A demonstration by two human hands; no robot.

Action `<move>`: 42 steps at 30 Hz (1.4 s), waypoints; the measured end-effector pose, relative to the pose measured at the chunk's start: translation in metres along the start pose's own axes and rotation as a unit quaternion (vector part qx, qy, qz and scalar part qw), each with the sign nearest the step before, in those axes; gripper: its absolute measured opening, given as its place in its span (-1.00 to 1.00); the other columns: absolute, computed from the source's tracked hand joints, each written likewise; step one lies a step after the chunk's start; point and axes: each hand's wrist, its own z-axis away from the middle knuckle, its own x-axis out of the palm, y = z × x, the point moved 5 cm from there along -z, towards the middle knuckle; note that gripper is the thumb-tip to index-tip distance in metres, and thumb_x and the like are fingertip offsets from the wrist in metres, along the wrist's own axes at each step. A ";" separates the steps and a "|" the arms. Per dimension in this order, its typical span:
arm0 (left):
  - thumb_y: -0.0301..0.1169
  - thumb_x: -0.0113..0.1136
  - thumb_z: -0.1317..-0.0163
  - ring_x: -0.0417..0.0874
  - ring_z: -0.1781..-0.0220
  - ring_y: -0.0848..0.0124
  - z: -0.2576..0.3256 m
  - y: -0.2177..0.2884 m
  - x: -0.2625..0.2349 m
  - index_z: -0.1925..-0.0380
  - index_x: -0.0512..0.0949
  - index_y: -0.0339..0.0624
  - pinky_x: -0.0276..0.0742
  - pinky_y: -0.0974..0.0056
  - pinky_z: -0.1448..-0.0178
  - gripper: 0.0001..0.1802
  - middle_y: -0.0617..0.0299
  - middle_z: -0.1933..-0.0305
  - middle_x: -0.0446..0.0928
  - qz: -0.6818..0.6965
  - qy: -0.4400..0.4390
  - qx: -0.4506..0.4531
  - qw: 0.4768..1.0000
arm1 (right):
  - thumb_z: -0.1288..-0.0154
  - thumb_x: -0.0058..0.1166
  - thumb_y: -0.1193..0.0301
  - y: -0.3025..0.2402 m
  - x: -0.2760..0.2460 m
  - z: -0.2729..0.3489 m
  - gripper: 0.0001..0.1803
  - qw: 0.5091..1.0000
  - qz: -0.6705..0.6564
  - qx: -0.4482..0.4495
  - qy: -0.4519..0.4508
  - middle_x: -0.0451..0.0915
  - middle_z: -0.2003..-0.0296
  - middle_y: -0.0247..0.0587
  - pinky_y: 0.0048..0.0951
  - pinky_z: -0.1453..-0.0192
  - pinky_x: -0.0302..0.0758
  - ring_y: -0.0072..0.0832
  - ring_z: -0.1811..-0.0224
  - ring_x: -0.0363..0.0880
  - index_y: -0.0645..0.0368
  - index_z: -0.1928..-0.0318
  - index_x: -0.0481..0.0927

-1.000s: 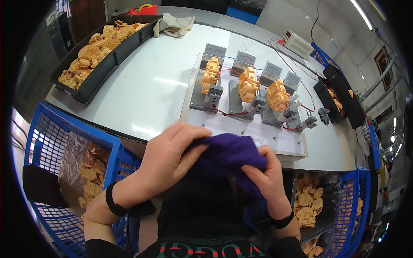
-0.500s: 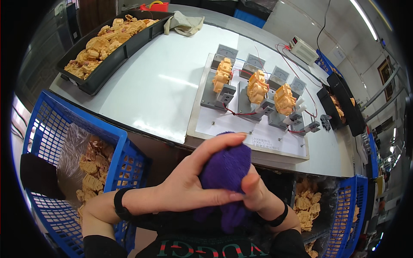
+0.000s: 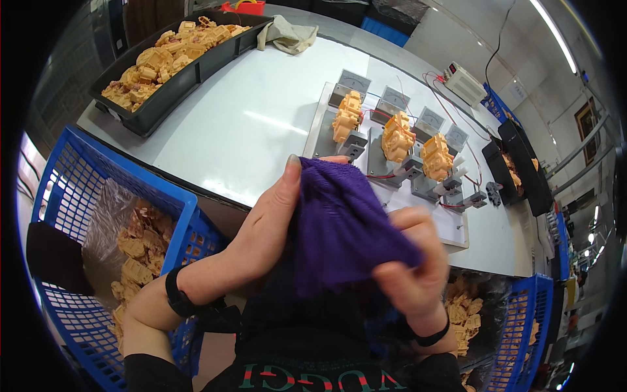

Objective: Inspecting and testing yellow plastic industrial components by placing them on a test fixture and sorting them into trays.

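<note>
Between my hands a purple cloth (image 3: 346,228) hangs spread out in front of the table's near edge. My left hand (image 3: 264,222) is closed on its upper left part, thumb up. On the cloth's right side, my right hand (image 3: 418,268), a little blurred, pinches a corner. Beyond the cloth, partly hidden by it, lies a white test board (image 3: 452,228). Three yellow-orange plastic assemblies stand on grey mounts there: a left one (image 3: 348,117), a middle one (image 3: 397,138) and a right one (image 3: 436,158). Behind them is a row of dial meters (image 3: 354,81), with red wires about.
A black tray (image 3: 140,123) heaped with similar orange parts sits at the table's far left, beside a grey rag (image 3: 287,35). Blue crates with more parts stand at left (image 3: 189,212) and right (image 3: 522,326). A power supply (image 3: 465,83) and black bins (image 3: 528,166) are at right.
The purple cloth was bunched up between both hands and is now opened out. My left hand has moved up, while my right hand has drawn right with a corner.
</note>
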 end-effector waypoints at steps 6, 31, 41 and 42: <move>-0.17 -0.28 -0.64 0.41 -0.41 0.30 0.007 0.004 0.005 -0.37 0.39 -0.25 0.30 0.18 -0.47 -0.49 -0.01 -0.50 0.17 -0.453 -0.002 0.191 0.871 | -0.61 -0.16 0.05 0.009 -0.044 0.018 -0.47 0.844 -0.435 0.175 0.260 0.56 -0.19 -0.03 -0.12 -0.37 0.51 -0.17 -0.22 0.58 0.21 -0.30 0.43; -0.23 0.11 -0.47 0.59 -0.15 0.32 0.028 -0.022 0.023 -0.03 0.53 -0.25 0.53 0.15 -0.18 -0.68 0.10 -0.15 0.52 -0.241 -0.218 -0.160 0.932 | -0.50 0.07 0.04 -0.010 0.045 0.005 -0.13 0.822 -0.468 0.276 -0.169 -0.08 -0.58 0.23 -0.41 -0.21 0.44 -0.36 -0.26 0.53 0.07 -0.60 -0.03; -0.24 0.09 -0.50 0.65 -0.09 0.38 0.025 -0.030 0.026 -0.33 0.34 -0.25 0.71 0.27 -0.08 -0.49 0.12 -0.19 0.50 0.081 -0.155 -0.303 0.937 | -0.31 -0.38 -0.52 0.005 0.029 0.001 0.19 0.850 -0.399 0.312 -0.144 -0.21 -0.61 0.11 -0.04 -0.37 0.47 -0.09 -0.50 0.27 0.13 -0.61 -0.19; -0.24 0.09 -0.50 0.65 -0.09 0.38 0.022 -0.029 0.023 -0.33 0.34 -0.25 0.71 0.27 -0.08 -0.49 0.12 -0.19 0.50 0.081 -0.158 -0.306 0.935 | -0.32 -0.38 -0.51 0.004 0.027 0.003 0.19 0.846 -0.393 0.316 -0.173 -0.18 -0.61 0.11 -0.01 -0.42 0.39 -0.07 -0.55 0.17 0.18 -0.60 -0.14</move>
